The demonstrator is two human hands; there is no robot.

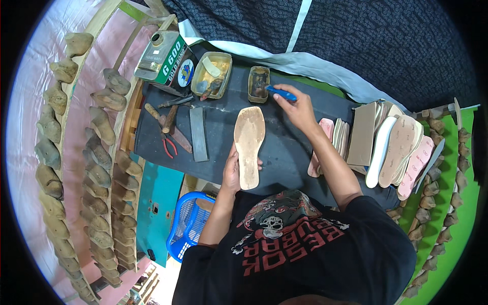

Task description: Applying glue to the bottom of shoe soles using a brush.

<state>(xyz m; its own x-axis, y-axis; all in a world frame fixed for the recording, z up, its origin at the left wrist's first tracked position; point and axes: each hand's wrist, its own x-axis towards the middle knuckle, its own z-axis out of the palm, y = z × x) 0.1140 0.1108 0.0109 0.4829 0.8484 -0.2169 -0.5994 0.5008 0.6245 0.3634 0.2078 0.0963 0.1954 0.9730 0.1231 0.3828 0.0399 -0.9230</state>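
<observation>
My left hand grips a tan insole by its narrow lower end, thumb and fingertips showing on either side. The insole stands up over the table with its broad end away from me. In my right hand, a blue-handled tool is pinched between thumb and fingers. Its tip points left, at the right edge of a small grubby container with dark residue inside. Whether the tip touches the container, and what kind of tip it is, I cannot tell.
A larger tub and a green-and-white metal can stand at the back left. Nearby lie red-handled pincers, wooden-handled tools and a grey bar. Stacked insoles fill the right; shoe lasts line racks; a blue basket stands below.
</observation>
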